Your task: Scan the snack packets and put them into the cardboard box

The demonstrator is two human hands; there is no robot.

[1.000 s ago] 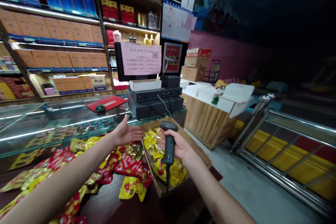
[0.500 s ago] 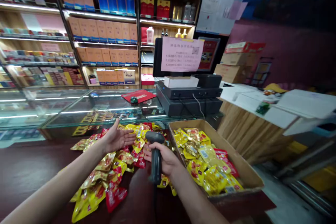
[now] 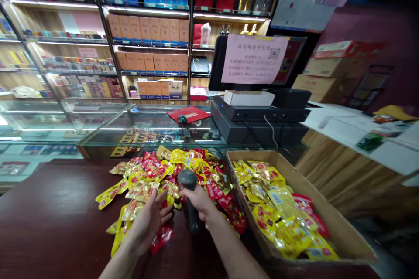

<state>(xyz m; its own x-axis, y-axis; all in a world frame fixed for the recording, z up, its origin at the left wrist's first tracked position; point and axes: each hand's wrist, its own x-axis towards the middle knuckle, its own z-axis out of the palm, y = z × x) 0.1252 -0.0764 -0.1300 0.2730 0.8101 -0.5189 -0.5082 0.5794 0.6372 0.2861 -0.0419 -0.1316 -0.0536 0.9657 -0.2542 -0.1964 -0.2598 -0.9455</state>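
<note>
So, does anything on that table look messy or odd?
The loose packets look untidy, heaped at all angles on the dark table beside a cardboard box of similar ones; none is visibly torn.

The scanner (image 3: 193, 214) was dark grey. Packets (image 3: 152, 169) at its ten o'clock showed yellow, red and gold. The carton (image 3: 327, 208) at three o'clock was brown.

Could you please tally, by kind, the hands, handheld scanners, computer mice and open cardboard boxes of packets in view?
Left hand and right hand: 2
Handheld scanner, in the right hand: 1
Computer mouse: 1
Open cardboard box: 1
Total: 5
</note>
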